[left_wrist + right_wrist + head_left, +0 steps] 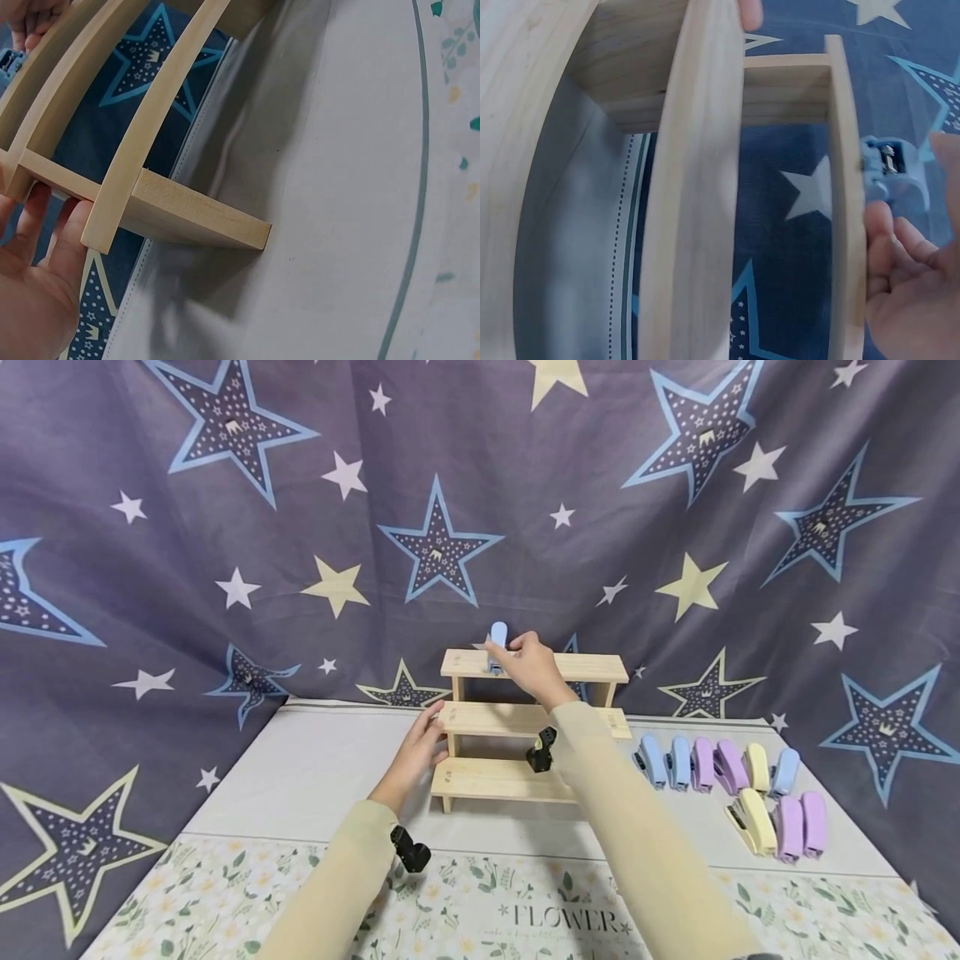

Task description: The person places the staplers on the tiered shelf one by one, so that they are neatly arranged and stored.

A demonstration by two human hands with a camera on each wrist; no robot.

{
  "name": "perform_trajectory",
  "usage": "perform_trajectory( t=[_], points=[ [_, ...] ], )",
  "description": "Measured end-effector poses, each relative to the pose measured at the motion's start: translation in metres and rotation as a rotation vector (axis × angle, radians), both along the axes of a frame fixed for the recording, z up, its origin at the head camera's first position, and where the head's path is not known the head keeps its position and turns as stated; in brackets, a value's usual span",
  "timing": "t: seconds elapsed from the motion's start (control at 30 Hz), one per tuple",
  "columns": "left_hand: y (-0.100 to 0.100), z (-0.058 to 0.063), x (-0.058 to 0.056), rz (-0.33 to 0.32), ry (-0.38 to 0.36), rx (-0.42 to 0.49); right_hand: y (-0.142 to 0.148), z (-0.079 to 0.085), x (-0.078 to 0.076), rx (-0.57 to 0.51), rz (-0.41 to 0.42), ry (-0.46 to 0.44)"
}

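A light wooden three-tier shelf stands against the curtain. On its top tier, toward the left end, a light blue stapler stands upright, and my right hand pinches it between thumb and fingers. The right wrist view shows this stapler end-on at the top board, with fingertips of the right hand against its lower side. My left hand grips the left end of the middle tier. In the left wrist view, the fingers of that hand curl around the side piece behind the board's end.
Right of the shelf, several staplers stand in two rows: blue ones, purple ones and yellow ones. A dark star-patterned curtain hangs close behind. A flowered strip covers the table's near side.
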State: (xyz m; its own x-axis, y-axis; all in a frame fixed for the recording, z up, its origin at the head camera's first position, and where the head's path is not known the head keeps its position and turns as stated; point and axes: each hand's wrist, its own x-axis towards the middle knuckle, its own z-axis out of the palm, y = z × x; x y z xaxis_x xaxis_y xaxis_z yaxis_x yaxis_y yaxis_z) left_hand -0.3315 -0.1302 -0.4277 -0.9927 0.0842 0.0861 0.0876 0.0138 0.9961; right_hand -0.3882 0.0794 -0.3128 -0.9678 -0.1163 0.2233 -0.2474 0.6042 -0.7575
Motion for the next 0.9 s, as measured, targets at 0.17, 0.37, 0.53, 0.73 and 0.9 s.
perform_trajectory(
  t=[0.17, 0.37, 0.53, 0.73, 0.9],
  points=[
    [0.0, -0.001, 0.001, -0.004, -0.002, 0.0, 0.017, 0.0, 0.01, 0.012, 0.046, 0.003],
    [0.002, -0.001, 0.0, 0.002, 0.003, -0.006, 0.05, -0.003, 0.025, 0.049, 0.084, 0.065],
    [0.004, 0.0, 0.0, 0.014, -0.006, -0.025, 0.081, -0.011, 0.038, 0.085, 0.072, 0.112],
    [0.003, -0.001, -0.001, 0.021, -0.005, -0.022, 0.117, -0.021, 0.05, 0.177, 0.068, 0.156],
    [0.001, -0.002, -0.001, 0.018, -0.006, -0.024, 0.144, -0.029, 0.06, 0.233, 0.037, 0.164]
  ],
)
